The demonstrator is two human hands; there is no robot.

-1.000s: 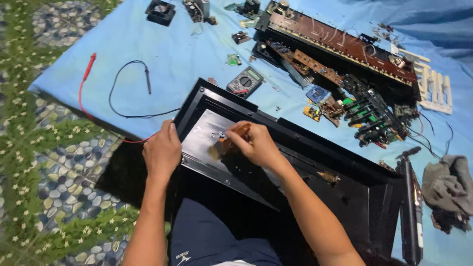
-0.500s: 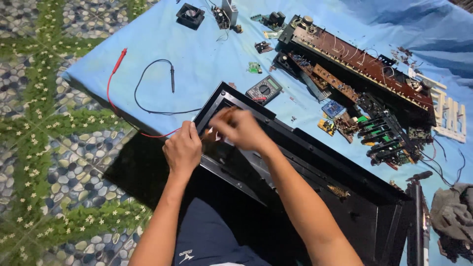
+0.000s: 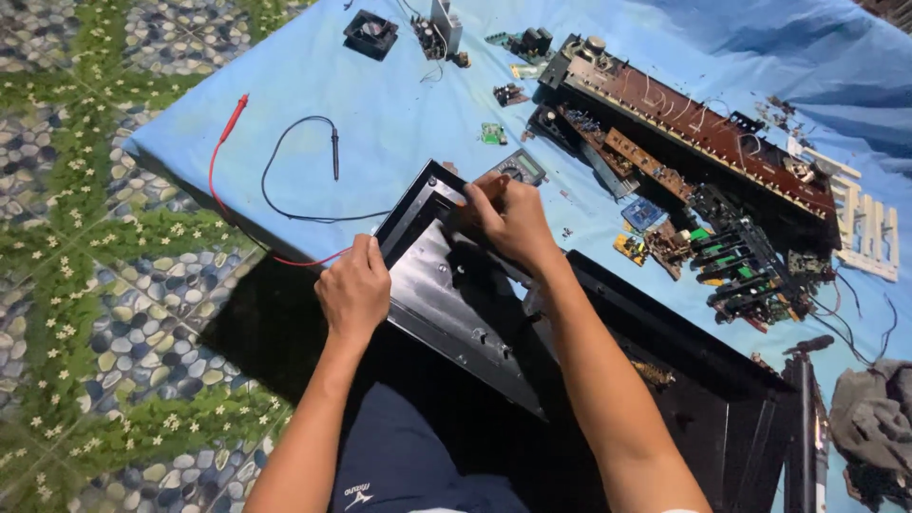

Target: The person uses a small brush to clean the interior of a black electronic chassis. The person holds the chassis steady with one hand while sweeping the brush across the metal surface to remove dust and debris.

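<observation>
A black metal case [image 3: 446,304] with a shiny inner panel lies across my lap, partly on a blue sheet [image 3: 380,104]. My left hand [image 3: 353,290] grips the case's left rim, fingers curled over the edge. My right hand [image 3: 508,218] is closed at the case's far corner, holding what looks like a small tool with an orange tip [image 3: 462,201]; the rest of it is hidden by my fingers.
A multimeter [image 3: 518,169] sits just beyond the corner, with its red probe [image 3: 233,119] and black probe [image 3: 334,152] to the left. Long brown circuit boards [image 3: 703,133], small parts and a fan [image 3: 370,31] lie on the sheet. A grey cloth [image 3: 874,418] is at the right.
My right hand has moved from the middle of the panel up to the far corner. My left hand has slid along the left rim towards that corner.
</observation>
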